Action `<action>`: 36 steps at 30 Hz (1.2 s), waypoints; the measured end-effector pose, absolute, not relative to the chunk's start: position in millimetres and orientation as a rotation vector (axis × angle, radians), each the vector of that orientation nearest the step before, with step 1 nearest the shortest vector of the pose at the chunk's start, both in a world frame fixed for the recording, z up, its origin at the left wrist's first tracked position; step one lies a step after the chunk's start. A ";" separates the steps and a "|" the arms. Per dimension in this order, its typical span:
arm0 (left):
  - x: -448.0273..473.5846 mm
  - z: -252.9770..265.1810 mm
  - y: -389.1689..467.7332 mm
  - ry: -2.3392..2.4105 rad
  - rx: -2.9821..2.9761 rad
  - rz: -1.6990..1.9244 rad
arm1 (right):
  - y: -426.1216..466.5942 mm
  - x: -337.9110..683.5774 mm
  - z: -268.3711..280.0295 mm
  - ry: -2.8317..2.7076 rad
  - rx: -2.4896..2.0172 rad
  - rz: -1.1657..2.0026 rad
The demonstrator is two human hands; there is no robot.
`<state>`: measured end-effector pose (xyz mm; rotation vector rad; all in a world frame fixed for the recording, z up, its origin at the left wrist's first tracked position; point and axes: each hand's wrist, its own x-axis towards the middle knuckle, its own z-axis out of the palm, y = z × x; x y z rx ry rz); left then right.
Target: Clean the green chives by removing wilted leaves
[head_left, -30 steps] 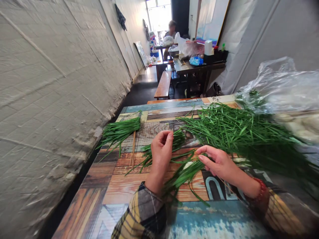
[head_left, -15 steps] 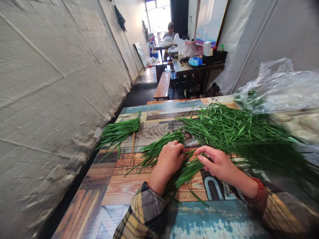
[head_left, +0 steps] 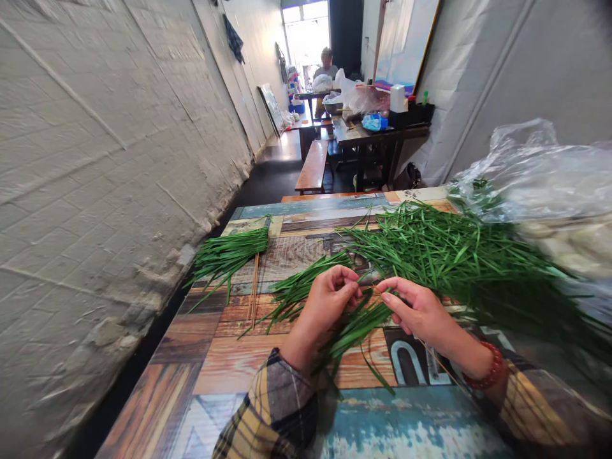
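My left hand [head_left: 332,299] is closed, its thumb and fingers pinching the end of some garlic chives. Their green leaves [head_left: 361,328] trail down below it toward me. Facing it, my right hand [head_left: 414,307] pinches a thin bamboo skewer [head_left: 442,363], whose shaft runs back under the palm toward the wrist. The skewer's tip is close to the left fingertips; whether it pierces the chives I cannot tell. Just beyond my left hand lies a small bunch of chives [head_left: 306,280]. A big loose pile of chives [head_left: 449,245] spreads behind my right hand.
At the far left, a skewered bunch of chives [head_left: 229,250] lies with several skewer ends [head_left: 254,290] sticking toward me. A clear plastic bag [head_left: 540,172] with pale contents stands at right. Beyond are a wooden bench [head_left: 313,166], another table [head_left: 354,132] and a seated person [head_left: 326,64].
My left hand has lifted and turned slightly, so its thumb and fingertips now show at the chive ends. The right hand stays close by, its fingertips still on the skewer.
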<state>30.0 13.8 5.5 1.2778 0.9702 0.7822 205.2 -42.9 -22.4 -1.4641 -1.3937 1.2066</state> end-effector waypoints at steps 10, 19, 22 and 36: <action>32.7 -1.1 10.5 0.927 1.353 0.738 | -43.2 202.5 -17.4 -1.344 -1.416 1.230; 33.9 -2.2 10.3 0.961 1.571 0.681 | -44.0 203.8 -19.2 -1.385 -1.413 1.218; 33.3 -1.1 9.7 0.955 1.526 0.646 | -44.1 202.1 -16.9 -1.401 -1.414 1.204; 35.1 -3.1 7.2 0.884 1.357 0.667 | -43.6 202.2 -19.0 -1.459 -1.431 1.155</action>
